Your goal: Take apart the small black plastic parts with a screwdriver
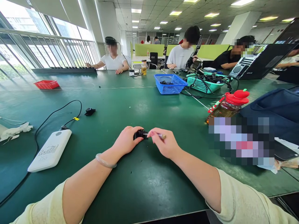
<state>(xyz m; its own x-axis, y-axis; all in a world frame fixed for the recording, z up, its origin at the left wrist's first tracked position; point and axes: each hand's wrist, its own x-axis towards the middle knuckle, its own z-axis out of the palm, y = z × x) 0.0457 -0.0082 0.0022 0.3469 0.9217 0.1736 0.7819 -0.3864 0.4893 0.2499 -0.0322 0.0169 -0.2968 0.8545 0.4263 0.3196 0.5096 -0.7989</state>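
Near the middle of the green table, my left hand is closed around a small black plastic part, steadying it on or just above the tabletop. My right hand pinches a slim screwdriver; its handle end pokes out past my fingers. The thin shaft points left and reaches the right side of the black part. Exactly where the tip meets it is too small to make out. Farther left on the table lies another small black piece, apart from both hands.
A white power bank with a black cable lies at left. Beyond are a red tray, a blue basket and a teal basket with cables. At right stand a red-lidded bottle and dark bag. Several people sit opposite.
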